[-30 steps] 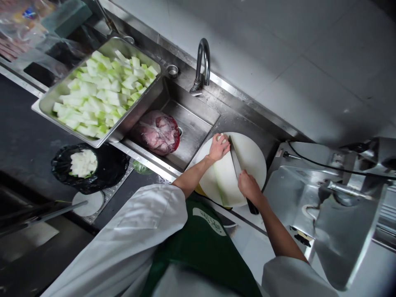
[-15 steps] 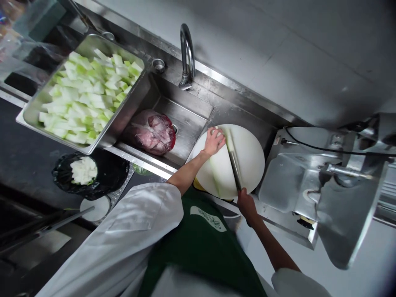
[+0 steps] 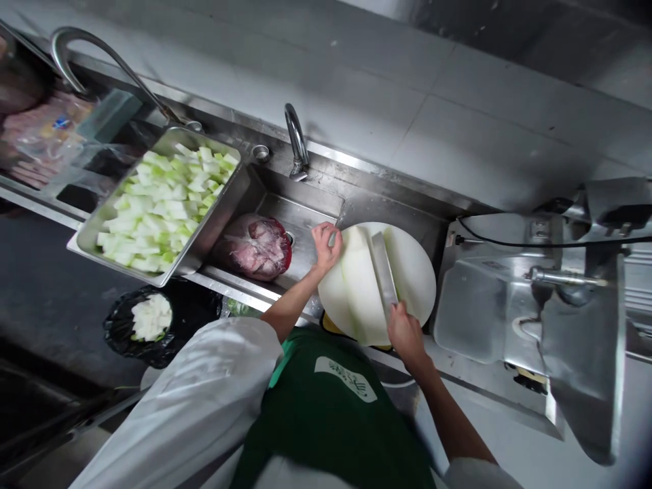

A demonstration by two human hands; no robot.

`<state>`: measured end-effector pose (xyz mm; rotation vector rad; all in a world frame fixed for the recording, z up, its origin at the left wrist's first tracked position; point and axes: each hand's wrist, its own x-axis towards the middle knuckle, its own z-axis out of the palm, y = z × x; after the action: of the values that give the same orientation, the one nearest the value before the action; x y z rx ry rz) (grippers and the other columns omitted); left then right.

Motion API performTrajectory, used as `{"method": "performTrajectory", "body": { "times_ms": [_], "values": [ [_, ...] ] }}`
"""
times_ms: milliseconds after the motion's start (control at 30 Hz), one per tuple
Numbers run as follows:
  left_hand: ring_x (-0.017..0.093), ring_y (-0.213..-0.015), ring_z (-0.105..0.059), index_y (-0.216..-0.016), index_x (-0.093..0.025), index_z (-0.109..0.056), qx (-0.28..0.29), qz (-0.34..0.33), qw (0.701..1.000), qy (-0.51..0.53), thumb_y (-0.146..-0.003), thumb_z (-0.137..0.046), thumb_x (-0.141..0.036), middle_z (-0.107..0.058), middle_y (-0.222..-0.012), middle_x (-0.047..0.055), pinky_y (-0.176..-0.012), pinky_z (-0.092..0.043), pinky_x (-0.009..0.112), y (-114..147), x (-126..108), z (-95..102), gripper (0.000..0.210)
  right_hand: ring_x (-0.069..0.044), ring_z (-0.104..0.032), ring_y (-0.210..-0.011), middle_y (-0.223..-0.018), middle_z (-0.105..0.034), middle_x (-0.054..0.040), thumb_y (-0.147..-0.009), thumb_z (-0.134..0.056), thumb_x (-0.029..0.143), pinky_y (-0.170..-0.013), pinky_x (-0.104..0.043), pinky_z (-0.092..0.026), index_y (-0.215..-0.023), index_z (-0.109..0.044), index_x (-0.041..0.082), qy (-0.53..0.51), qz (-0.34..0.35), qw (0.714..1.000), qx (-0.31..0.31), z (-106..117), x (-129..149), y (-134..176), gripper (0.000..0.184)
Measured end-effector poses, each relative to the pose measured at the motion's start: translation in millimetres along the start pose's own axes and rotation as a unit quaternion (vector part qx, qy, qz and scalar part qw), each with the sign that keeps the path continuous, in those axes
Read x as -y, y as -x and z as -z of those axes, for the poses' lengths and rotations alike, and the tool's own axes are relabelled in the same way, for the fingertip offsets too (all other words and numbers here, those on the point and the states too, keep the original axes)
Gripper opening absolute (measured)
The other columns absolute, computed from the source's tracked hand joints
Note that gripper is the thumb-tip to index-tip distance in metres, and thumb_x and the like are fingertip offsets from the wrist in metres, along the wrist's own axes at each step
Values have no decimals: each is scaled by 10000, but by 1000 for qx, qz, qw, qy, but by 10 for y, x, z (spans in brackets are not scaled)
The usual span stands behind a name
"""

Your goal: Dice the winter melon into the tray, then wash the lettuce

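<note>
A round white cutting board (image 3: pixel 418 272) lies at the counter's edge beside the sink. On its left half is a long, pale, peeled piece of melon or gourd (image 3: pixel 360 285). My right hand (image 3: pixel 406 334) grips the handle of a broad-bladed kitchen knife (image 3: pixel 384 268), its blade tilted flat along the piece's right side. A thin pale-green strip shows partly behind the blade. My left hand (image 3: pixel 327 246) is off the piece's far end, over the board's left edge, fingers curled; a small pale spot shows between them, too small to name.
A deep steel pan (image 3: pixel 196 255) of cut pale-green chunks straddles the sink's left side. Bagged meat (image 3: pixel 259 248) lies in the sink (image 3: pixel 310 207) below a faucet (image 3: pixel 295 142). A metal slicing machine (image 3: pixel 473 305) stands right. Below left is a black-bagged bin (image 3: pixel 119 326) with white scraps.
My left hand has moved left off the melon piece. The knife has turned from edge-down to showing its flat side, and the view has shifted.
</note>
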<state>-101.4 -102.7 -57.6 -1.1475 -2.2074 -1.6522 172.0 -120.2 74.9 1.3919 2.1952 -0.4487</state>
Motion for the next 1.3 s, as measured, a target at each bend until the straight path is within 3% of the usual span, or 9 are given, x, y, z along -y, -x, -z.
{"method": "performTrajectory", "body": {
  "times_ms": [133, 300, 500, 667, 833, 1067, 1167, 1300],
  "values": [
    [247, -1088, -556, -959, -217, -661, 83, -59, 995, 2, -1040, -488, -354, -639, -1058, 104, -1030, -430, 464, -86, -29, -125, 236, -240, -760, -928, -987, -759, -174, -1117, -281, 240, -717, -274, -458, -1178, -554, 116, -11, 9, 999, -45, 120, 510, -186, 307],
    [255, -1164, -508, -985, -196, -673, 157, -91, 983, 14, -1013, -506, -284, -615, -1157, 121, -1054, -436, 469, 36, -64, -440, 191, -252, -769, -921, -986, -761, -184, -1112, -283, 213, -724, -280, -481, -1203, -555, 89, -8, 6, 999, -52, 85, 615, -276, 312],
    [262, -1151, -517, -922, -185, -674, 143, -48, 988, 16, -985, -508, -256, -587, -1137, 131, -1054, -431, 489, 128, 8, -604, 191, -247, -766, -948, -996, -765, -170, -1104, -306, 204, -745, -278, -487, -1172, -577, 102, -15, 15, 1000, -2, 94, 480, -198, 297],
    [270, -1175, -521, -903, -181, -669, 147, -4, 989, 9, -970, -524, -219, -562, -1150, 131, -1067, -417, 494, 153, 84, -601, 164, -238, -752, -996, -1039, -754, -175, -1069, -369, 138, -778, -265, -483, -1181, -586, 101, 17, 50, 999, 15, 248, 490, -235, 247],
    [249, -1131, -520, -876, -182, -659, 98, 19, 995, -2, -999, -491, -246, -531, -1091, 115, -1030, -460, 462, 205, 125, -591, 218, -259, -757, -979, -1027, -752, -188, -1024, -377, 66, -752, -281, -489, -1271, -554, 47, 50, 68, 996, 28, 406, 585, -331, 304],
    [261, -1140, -515, -909, -180, -670, 102, 49, 993, 21, -1004, -480, -271, -524, -1094, 123, -1052, -443, 492, 233, 145, -638, 231, -264, -761, -1001, -1015, -753, -195, -998, -396, 37, -754, -277, -501, -1326, -533, 22, 73, 59, 995, 44, 402, 649, -432, 356],
    [274, -1154, -511, -949, -189, -681, 112, 66, 991, 28, -1011, -467, -303, -536, -1116, 130, -1066, -427, 516, 250, 159, -645, 250, -262, -761, -979, -1008, -751, -199, -1016, -401, 68, -751, -273, -499, -1300, -548, 27, 78, 64, 994, 32, 342, 670, -566, 322],
    [278, -1169, -518, -985, -202, -685, 115, 58, 991, 27, -1014, -462, -322, -556, -1141, 131, -1064, -429, 520, 275, 141, -630, 255, -258, -746, -980, -1074, -748, -222, -1056, -327, 105, -788, -282, -502, -1276, -559, 42, 62, 79, 995, 8, 264, 778, -986, 325]
  ]
}}
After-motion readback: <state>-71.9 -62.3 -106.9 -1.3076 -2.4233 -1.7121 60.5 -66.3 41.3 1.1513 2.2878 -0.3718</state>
